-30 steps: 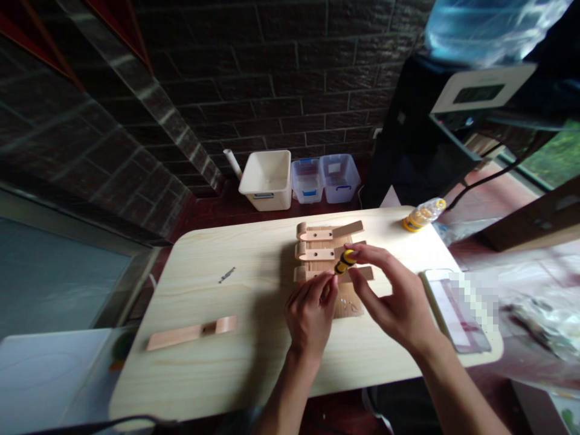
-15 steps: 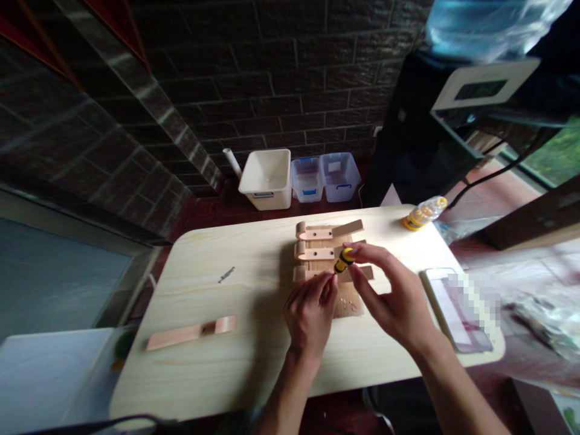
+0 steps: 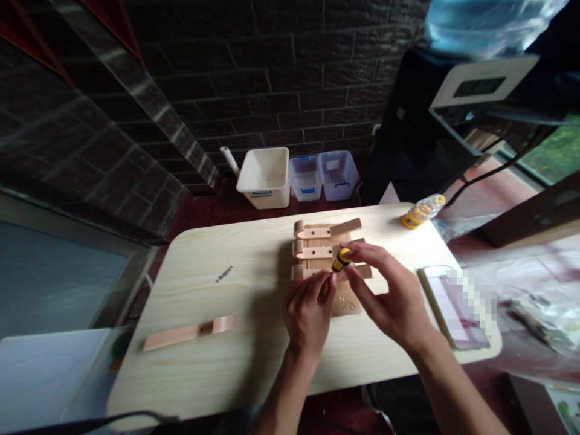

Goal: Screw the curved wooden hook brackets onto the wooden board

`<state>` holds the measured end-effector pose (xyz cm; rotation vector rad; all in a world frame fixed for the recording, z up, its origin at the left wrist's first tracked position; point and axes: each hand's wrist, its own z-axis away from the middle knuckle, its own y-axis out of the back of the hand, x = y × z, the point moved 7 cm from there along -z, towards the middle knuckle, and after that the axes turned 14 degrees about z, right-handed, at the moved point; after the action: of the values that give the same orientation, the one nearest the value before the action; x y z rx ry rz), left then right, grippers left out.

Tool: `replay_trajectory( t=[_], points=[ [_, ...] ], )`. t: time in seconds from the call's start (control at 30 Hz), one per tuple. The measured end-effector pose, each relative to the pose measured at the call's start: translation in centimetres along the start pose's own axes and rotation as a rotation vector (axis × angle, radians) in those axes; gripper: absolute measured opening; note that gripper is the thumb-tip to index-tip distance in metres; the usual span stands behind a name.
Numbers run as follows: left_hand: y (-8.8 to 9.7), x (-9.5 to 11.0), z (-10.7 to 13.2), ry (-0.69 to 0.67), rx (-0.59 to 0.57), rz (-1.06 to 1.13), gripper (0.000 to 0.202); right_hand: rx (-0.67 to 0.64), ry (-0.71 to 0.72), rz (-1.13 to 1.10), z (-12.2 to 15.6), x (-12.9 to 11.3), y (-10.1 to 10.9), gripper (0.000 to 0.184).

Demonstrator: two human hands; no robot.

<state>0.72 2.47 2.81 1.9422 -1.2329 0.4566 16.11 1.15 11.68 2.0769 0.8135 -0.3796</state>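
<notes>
My right hand (image 3: pixel 389 296) is closed round a small yellow and black screwdriver (image 3: pixel 339 260). Its tip points down at a wooden assembly (image 3: pixel 321 251) of three hooked slats on a board, in the middle of the light wooden table (image 3: pixel 235 356). My left hand (image 3: pixel 310 311) pinches something small at the screwdriver's tip, on the nearest slat; what it pinches is too small to make out.
A loose wooden hooked slat (image 3: pixel 188 332) lies front left. A small metal part (image 3: pixel 225 273) sits left of centre. A plastic bottle (image 3: pixel 423 211) lies at the far right edge, a phone (image 3: pixel 453 308) at the right. A cream bin (image 3: pixel 265 176) and clear boxes (image 3: pixel 324 175) stand on the floor beyond.
Both hands stay at the assembly with the screwdriver; the view has shifted slightly, and little else differs.
</notes>
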Motion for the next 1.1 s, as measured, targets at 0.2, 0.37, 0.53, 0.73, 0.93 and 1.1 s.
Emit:
replay_trajectory(
  t=[0.2,0.37,0.53,0.73,0.93,1.1],
  points=[
    [-0.06,-0.1,0.08,0.006,-0.003,0.001,0.013,-0.012,-0.012,-0.011,0.17,0.15,0.0,0.036],
    [-0.06,-0.16,0.12,0.016,-0.002,0.008,0.014,-0.001,-0.014,0.0,0.23,0.33,0.08,0.034],
    [-0.1,-0.11,0.1,0.008,-0.008,0.006,0.013,-0.005,-0.013,-0.002,0.15,0.25,0.17,0.036],
    [-0.03,0.0,0.04,0.008,0.002,-0.002,0.014,0.001,-0.021,0.008,0.17,0.41,0.14,0.036],
    [-0.04,-0.05,0.02,0.012,0.007,0.005,0.014,0.008,-0.024,0.009,0.24,0.45,0.14,0.033],
    [-0.08,-0.12,0.1,0.013,0.006,0.0,0.012,-0.004,-0.022,-0.003,0.12,0.26,0.18,0.035]
  ],
)
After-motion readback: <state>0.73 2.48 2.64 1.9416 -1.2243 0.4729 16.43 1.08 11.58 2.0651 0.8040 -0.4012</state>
